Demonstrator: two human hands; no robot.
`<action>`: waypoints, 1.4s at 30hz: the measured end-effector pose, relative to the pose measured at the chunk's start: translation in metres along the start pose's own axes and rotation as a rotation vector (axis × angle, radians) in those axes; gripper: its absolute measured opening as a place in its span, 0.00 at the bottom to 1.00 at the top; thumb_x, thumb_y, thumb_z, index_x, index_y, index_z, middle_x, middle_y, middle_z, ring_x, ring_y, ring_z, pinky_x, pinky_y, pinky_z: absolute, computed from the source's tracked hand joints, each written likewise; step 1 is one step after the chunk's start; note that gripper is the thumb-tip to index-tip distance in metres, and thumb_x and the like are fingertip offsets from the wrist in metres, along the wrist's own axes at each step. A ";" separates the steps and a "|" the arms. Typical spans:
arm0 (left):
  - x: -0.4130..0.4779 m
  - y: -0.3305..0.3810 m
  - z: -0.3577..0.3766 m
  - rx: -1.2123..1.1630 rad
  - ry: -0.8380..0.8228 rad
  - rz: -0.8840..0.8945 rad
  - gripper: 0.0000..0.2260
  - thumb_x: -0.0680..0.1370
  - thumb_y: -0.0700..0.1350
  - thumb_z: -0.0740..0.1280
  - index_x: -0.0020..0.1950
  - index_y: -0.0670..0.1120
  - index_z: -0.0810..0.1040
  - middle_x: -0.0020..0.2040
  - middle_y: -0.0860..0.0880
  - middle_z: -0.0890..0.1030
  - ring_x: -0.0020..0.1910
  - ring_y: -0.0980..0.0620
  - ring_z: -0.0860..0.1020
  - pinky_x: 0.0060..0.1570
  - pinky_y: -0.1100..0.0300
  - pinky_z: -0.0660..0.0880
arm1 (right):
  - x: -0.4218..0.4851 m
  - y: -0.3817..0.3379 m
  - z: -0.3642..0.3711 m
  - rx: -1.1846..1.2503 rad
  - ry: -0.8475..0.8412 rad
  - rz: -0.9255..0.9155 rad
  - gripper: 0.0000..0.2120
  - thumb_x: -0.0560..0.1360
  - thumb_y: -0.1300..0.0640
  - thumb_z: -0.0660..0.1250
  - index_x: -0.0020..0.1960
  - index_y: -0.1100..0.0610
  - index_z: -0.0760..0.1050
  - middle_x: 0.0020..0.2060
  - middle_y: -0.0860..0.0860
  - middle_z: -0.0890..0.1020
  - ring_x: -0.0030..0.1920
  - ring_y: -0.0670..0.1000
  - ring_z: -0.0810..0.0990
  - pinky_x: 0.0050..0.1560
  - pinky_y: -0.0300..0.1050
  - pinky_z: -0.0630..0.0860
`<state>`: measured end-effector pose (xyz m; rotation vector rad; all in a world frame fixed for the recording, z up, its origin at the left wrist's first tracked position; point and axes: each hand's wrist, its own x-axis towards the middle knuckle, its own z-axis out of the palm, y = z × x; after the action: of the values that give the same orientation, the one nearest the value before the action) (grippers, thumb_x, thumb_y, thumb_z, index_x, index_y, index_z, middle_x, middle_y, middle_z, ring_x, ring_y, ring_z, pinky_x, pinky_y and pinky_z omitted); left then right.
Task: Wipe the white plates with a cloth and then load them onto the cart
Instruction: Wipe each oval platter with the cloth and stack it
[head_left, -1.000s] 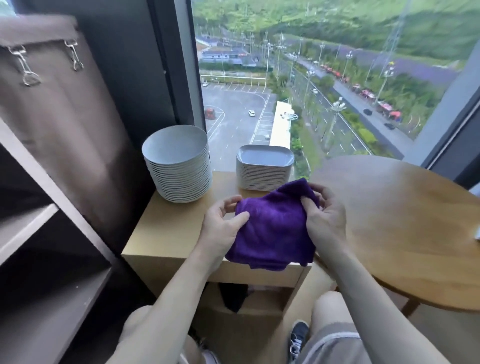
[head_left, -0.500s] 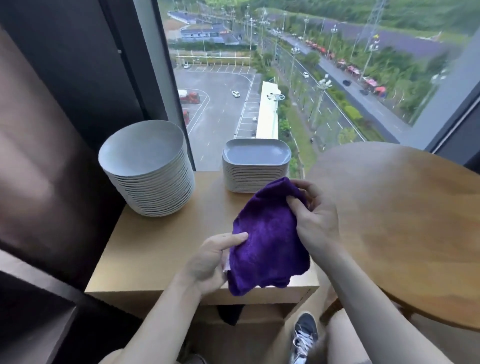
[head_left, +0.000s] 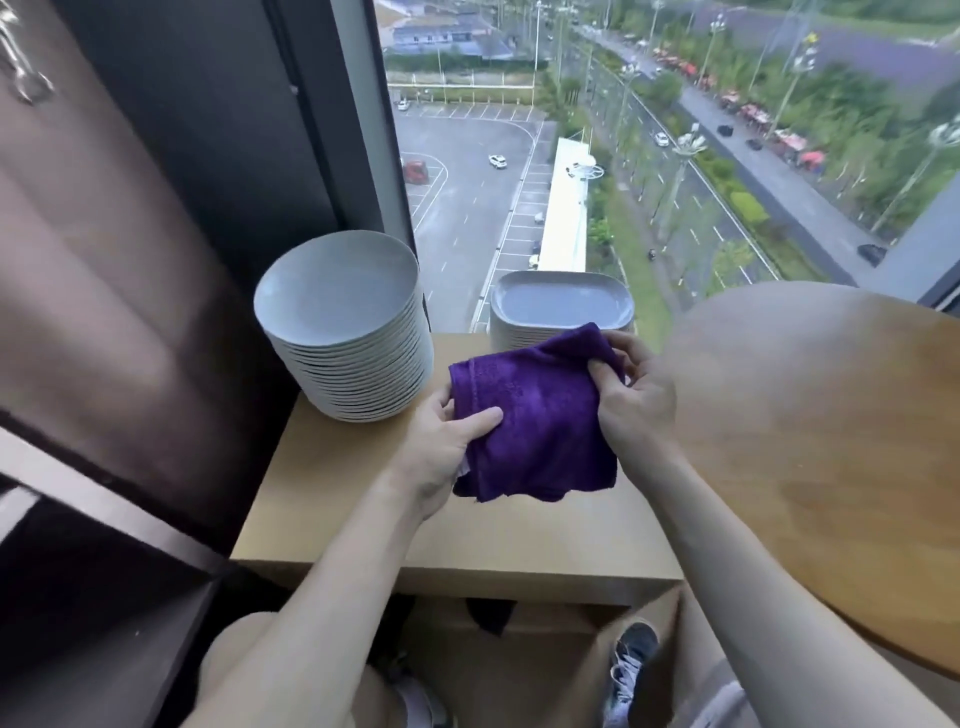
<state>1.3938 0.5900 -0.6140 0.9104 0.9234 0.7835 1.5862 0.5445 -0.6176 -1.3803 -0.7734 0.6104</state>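
Purple cloth (head_left: 540, 431): my left hand (head_left: 441, 447) pinches its left edge, my right hand (head_left: 631, 402) grips its top corner; stacked round plates (head_left: 343, 312) stand beyond the left hand.

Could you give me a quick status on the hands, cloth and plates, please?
Left hand, right hand both grip purple cloth. Round plate stack, rectangular plate stack on wooden stand. Nothing blocking.
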 end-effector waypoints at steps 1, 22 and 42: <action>-0.009 0.003 0.002 -0.003 0.003 0.007 0.16 0.80 0.30 0.69 0.67 0.41 0.76 0.63 0.36 0.82 0.57 0.38 0.83 0.54 0.45 0.83 | -0.005 -0.006 -0.002 0.005 0.000 -0.004 0.12 0.80 0.66 0.65 0.54 0.50 0.81 0.46 0.49 0.85 0.44 0.42 0.82 0.44 0.34 0.76; -0.116 -0.014 0.026 0.094 0.021 0.157 0.15 0.80 0.31 0.67 0.67 0.38 0.76 0.53 0.41 0.83 0.51 0.44 0.83 0.53 0.49 0.81 | -0.099 -0.039 -0.050 0.044 -0.020 -0.045 0.07 0.77 0.57 0.69 0.52 0.46 0.81 0.47 0.52 0.86 0.47 0.50 0.84 0.48 0.44 0.80; 0.015 -0.058 0.052 0.183 0.002 0.080 0.11 0.81 0.31 0.68 0.60 0.42 0.75 0.54 0.39 0.84 0.53 0.41 0.83 0.58 0.42 0.80 | -0.030 0.052 -0.078 -0.131 0.021 0.080 0.16 0.74 0.65 0.74 0.54 0.46 0.77 0.44 0.39 0.85 0.45 0.40 0.83 0.45 0.32 0.77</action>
<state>1.4563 0.5636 -0.6544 1.1120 0.9765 0.7765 1.6321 0.4785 -0.6743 -1.5421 -0.7550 0.6157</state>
